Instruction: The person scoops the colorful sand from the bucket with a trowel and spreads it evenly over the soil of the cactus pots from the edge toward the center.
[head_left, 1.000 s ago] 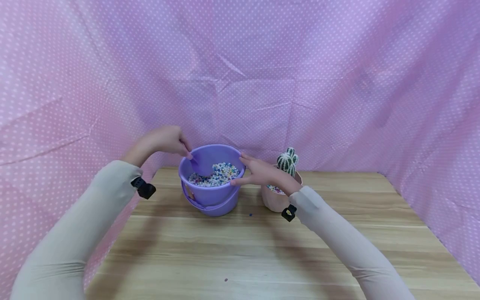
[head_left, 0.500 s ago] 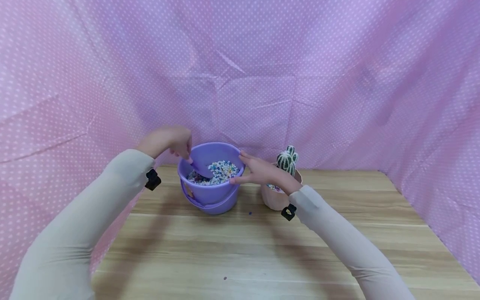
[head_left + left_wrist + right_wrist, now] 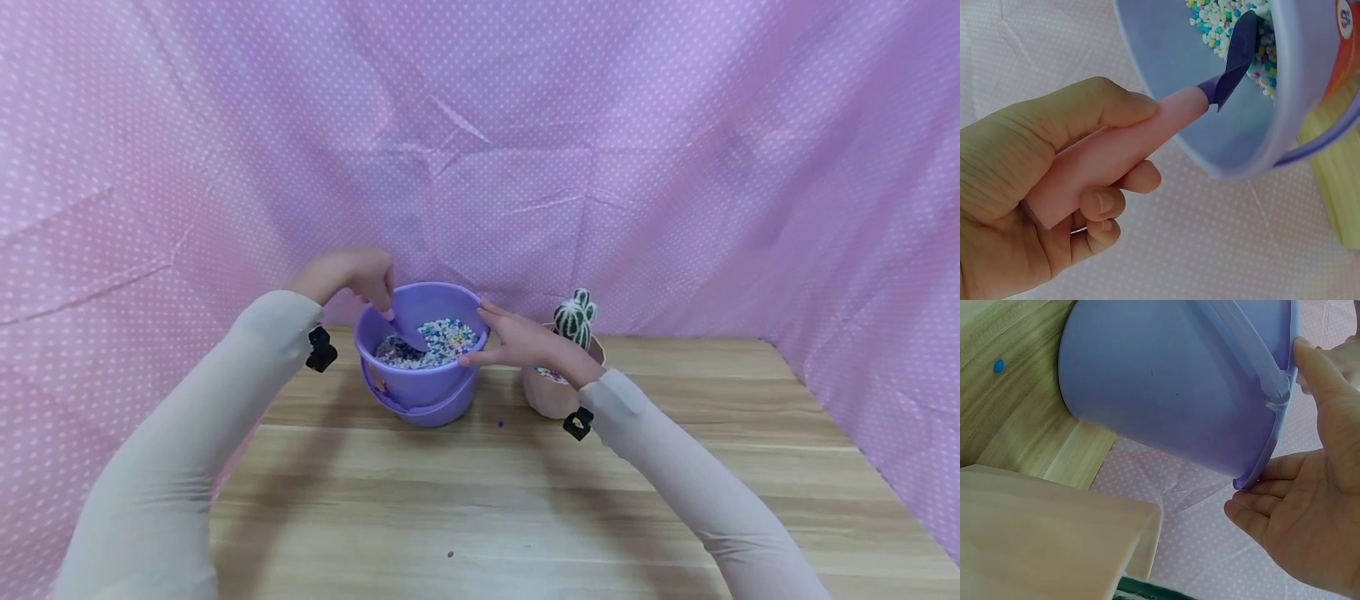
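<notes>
My left hand (image 3: 366,273) grips the pink handle of a small toy shovel (image 3: 1116,147), thumb along the top and fingers curled beneath. The shovel's purple blade reaches over the rim into a purple bucket (image 3: 420,387), its tip at the small multicoloured pebble-like pieces (image 3: 450,337) inside. On the bucket's right side my right hand (image 3: 517,340) rests against the rim, its fingers fairly straight and spread from the thumb. That hand's thumb lies on the rim near the bucket handle's joint in the right wrist view.
Right of the bucket, partly behind my right forearm, stands a pale pinkish pot (image 3: 551,398) with a knitted-looking cactus (image 3: 573,323) and coloured pieces. A loose blue piece (image 3: 501,424) and a dark one (image 3: 451,554) lie on the wooden table (image 3: 525,508). Pink dotted cloth (image 3: 510,200) surrounds the table.
My left hand has moved right with the shovel, and the blade has swung from the bucket's left inner wall down to the pieces. My right hand stays at the rim.
</notes>
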Demonstrator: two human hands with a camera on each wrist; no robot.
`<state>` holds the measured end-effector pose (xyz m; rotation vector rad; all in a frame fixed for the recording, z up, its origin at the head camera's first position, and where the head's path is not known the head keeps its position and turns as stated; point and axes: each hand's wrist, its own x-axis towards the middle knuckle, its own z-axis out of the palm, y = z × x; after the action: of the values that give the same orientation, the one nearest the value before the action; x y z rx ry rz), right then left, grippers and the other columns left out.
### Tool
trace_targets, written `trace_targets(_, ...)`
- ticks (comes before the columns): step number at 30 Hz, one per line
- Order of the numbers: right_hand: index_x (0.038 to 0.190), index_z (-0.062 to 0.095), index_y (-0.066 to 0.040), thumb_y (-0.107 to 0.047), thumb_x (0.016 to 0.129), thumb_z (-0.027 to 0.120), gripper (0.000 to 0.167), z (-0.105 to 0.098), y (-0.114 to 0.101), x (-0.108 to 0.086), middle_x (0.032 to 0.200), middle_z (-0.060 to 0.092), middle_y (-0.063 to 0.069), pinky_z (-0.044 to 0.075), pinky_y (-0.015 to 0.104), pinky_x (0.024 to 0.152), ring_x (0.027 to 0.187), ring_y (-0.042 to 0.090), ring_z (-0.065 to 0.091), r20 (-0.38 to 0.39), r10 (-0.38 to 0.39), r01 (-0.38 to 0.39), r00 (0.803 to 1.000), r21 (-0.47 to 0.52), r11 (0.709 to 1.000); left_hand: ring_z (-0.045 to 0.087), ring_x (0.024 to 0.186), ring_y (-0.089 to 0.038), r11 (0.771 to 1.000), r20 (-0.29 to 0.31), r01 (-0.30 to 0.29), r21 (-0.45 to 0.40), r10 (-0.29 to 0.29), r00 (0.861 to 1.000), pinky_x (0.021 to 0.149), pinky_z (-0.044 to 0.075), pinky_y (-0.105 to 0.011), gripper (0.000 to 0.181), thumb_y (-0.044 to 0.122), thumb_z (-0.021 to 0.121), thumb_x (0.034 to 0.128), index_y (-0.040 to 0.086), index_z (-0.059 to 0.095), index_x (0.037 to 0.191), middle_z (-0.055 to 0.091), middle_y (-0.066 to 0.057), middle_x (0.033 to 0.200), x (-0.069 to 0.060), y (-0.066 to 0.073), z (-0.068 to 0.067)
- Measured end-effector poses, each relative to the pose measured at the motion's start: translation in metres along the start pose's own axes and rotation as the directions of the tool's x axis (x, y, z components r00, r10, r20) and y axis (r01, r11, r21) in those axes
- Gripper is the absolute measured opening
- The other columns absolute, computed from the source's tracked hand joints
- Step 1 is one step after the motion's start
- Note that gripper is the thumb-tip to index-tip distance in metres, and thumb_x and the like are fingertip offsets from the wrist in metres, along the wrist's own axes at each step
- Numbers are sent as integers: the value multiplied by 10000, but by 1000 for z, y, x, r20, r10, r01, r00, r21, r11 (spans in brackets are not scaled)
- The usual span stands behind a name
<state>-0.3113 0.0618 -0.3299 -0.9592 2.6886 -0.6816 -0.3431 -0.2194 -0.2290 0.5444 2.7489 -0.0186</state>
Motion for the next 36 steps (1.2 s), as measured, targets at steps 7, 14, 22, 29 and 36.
trace_targets(7,1611,199,-19,-658,873,685,1091,1,0,0,1715,44,108,217,470,1262,1572,323,160,-1,14,-14,1000,-3,1000,685,804,-255,998,-22,-43,-56,42,999,710,543,-344,178,234,831,832,66,803,882,762,-80,830,9,-12,7)
trace_targets(14,1612,203,-21,-648,876,688,1081,2,0,-2,1715,52,104,216,480,1260,1571,325,166,-1,14,-14,1000,1,1000,637,762,-163,981,-37,-110,-159,106,994,719,542,-326,227,257,819,863,37,812,921,763,-103,831,4,-27,25)
trace_targets(22,1614,186,-19,-649,880,681,1087,1,0,-2,1716,49,109,210,481,1263,1575,321,150,-4,4,-4,1000,3,1000,720,834,-198,961,-70,-139,-240,126,990,794,594,-354,244,202,807,874,-1,796,1008,786,-160,956,1,-34,38)
trace_targets(29,1618,185,-37,-646,869,698,1093,3,0,-3,1716,43,95,190,494,1266,1578,317,137,-15,-2,2,1000,24,1000,745,864,-234,961,-84,-197,-195,183,979,811,607,-376,197,176,793,878,2,804,971,789,-145,942,11,-20,46)
trace_targets(36,1620,190,-46,-659,863,696,1097,2,-1,-4,1720,41,73,189,485,1267,1580,307,130,-13,17,-16,1000,32,999,748,844,-237,970,-50,-153,-187,146,988,788,609,-351,188,162,793,869,-2,803,960,788,-146,917,15,-16,42)
